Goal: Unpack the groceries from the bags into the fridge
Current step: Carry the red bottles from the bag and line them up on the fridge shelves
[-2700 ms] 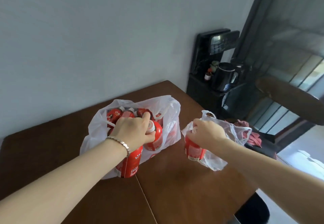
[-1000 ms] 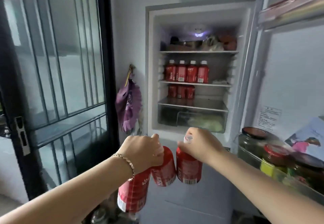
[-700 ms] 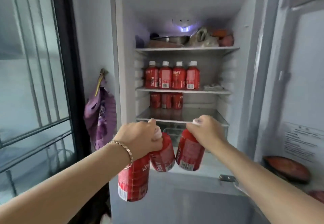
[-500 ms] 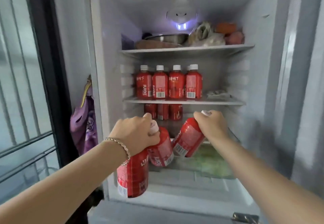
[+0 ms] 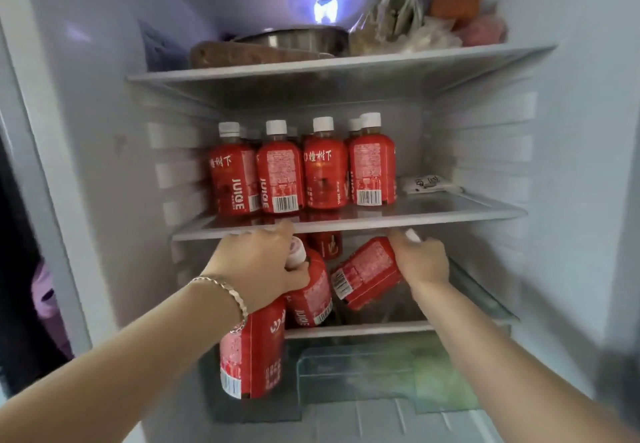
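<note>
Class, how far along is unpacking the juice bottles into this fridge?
Done: red juice bottles stand on the middle shelf, one more bottle behind on the lower shelf. In hand: the left hand grips two bottles, the right hand holds a third bottle tilted above that shelf. Left: standing these three; the bags are unseen.

Middle shelf [image 5: 450,210]: juice bottles [image 5: 301,174] crowd left, flat packet [image 5: 427,184] right. Lower shelf [image 5: 374,330]: back bottles [image 5: 325,245] left, right open.
</note>
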Demonstrator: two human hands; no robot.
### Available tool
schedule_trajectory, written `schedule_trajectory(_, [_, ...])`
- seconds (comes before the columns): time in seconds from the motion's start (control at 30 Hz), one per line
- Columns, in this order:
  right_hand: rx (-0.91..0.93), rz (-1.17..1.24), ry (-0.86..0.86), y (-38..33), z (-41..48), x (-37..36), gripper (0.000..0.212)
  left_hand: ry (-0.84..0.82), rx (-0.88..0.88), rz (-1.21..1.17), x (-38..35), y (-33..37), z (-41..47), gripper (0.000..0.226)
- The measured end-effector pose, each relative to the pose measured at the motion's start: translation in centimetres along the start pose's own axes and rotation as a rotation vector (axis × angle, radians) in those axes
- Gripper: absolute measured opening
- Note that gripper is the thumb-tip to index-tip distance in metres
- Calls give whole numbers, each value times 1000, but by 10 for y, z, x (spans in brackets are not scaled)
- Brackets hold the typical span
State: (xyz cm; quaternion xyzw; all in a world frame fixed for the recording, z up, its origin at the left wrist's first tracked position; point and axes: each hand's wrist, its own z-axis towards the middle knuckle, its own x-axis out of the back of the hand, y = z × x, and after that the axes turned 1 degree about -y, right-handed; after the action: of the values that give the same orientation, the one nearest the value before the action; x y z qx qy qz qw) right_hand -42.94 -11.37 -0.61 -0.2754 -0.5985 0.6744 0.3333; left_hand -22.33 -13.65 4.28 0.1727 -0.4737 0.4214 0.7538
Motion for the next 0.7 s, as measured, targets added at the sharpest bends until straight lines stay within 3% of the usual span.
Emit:
schedule_trajectory(0.1, [105,57,141,6,-3,-5,32,-15,-51,-32,-5,-3,5,34])
schedule_trajectory(0.2, [327,-201,244,3,-11,-9,18,-31,-79,-57,-7,-6,10,35])
schedule_trajectory(0.4, [391,-606,247,-5,8,-18,43,-24,-100,-58,-11,-8,12,35])
schedule_trajectory(0.5, [404,-673,267,0,15,-22,60,-14,-90,-55,-12,-8,13,35])
schedule_trajectory(0.57, [314,-611,155,3,19,-22,68,-1,-84,-49,-13,-6,12,36])
schedule_trajectory(0.63, [256,-393,-53,5,19,-28,62,7,-71,-49,-14,-6,11,37])
schedule_trajectory(0.7, [347,-336,-133,11,11,-34,59,1,-58,-45,-14,-5,10,37])
